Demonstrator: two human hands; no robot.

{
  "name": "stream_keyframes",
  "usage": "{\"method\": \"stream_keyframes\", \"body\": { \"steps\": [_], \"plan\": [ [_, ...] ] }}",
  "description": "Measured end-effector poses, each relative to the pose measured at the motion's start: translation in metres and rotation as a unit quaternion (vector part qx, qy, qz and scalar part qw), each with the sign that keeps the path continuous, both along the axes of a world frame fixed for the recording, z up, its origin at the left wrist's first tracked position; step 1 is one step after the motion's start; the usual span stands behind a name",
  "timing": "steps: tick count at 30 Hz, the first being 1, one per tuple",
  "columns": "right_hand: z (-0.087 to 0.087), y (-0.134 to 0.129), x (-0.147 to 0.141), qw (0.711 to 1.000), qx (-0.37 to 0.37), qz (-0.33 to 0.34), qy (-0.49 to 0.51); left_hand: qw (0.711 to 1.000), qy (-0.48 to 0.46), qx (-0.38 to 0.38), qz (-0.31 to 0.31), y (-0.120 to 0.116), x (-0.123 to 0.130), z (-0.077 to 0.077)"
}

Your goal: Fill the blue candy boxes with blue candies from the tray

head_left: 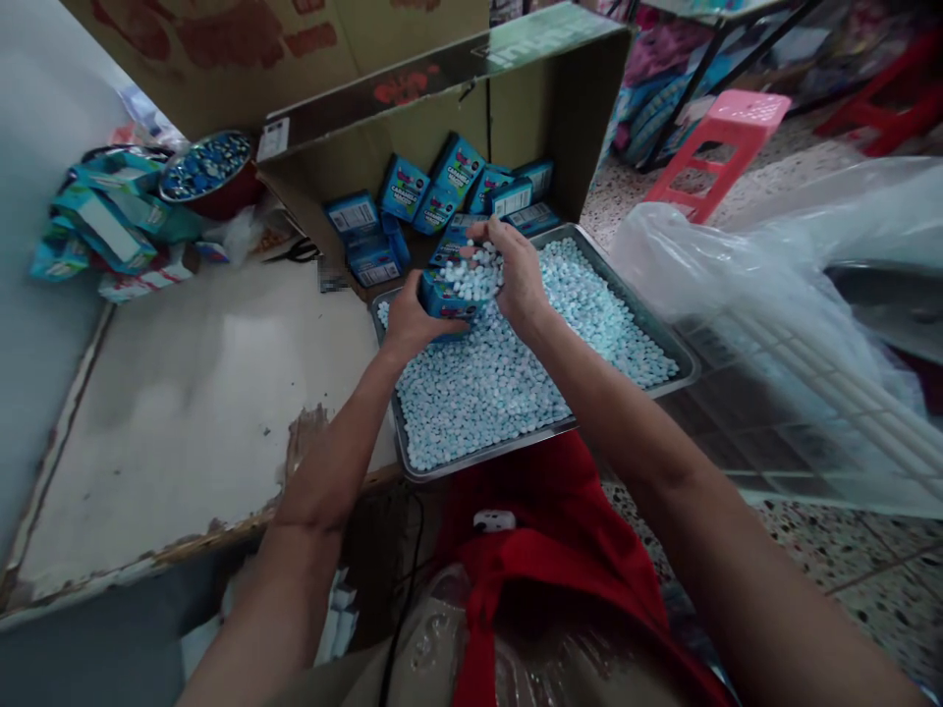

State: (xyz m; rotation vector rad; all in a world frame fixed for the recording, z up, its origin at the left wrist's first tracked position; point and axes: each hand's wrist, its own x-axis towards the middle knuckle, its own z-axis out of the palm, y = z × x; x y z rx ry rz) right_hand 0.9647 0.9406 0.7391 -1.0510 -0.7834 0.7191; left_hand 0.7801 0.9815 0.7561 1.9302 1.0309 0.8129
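- Red cloth (575, 520) covers the person's lap at the bottom of the view, with both bare forearms reaching forward above it.
- Left hand (410, 319): wrapped round a small blue box (442, 298), thumb along the near side, held above the left part of the tray.
- Right hand (522, 270): cupped, its curled fingers holding a heap of small pale pieces (478, 277) right beside the box; whether any are dropping into it cannot be told.
- Beneath both hands, a metal tray (687, 368) is spread with a thick layer of pale blue and white pellets (486, 393).
- Just beyond the tray, a cardboard carton (600, 118) lies with its open side facing the person; several printed blue packs (453, 177) stand and lean inside it.
- Left of the carton, black-handled scissors (301, 251) rest on a worn white tabletop (184, 363).
- Farther left, a red bowl (228, 204) filled with shiny blue wrapped items (206, 165) sits near a pile of teal cartons (110, 221).
- To the right are clear plastic sheeting (737, 245) and, farther back, a pinkish-red stool (744, 113) on a speckled floor (810, 172).
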Motion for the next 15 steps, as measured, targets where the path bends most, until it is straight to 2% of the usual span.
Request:
{"method": "stream_keyframes", "body": {
  "steps": [6,11,13,15],
  "plan": [
    [0.013,0.000,-0.009,0.999,0.013,0.047,-0.021,0.997,0.049,0.052,-0.004,0.011,-0.005,0.003],
    [0.021,0.001,-0.022,0.996,0.011,0.057,-0.074,0.996,0.053,0.057,-0.053,0.021,0.003,-0.006],
    [0.027,-0.004,-0.018,0.993,0.007,0.053,-0.107,0.993,0.062,0.067,-0.071,0.025,0.004,-0.007],
    [0.029,-0.021,-0.007,0.991,-0.001,0.051,-0.125,0.988,0.095,0.087,-0.084,0.029,0.001,-0.001]
  ]
}}
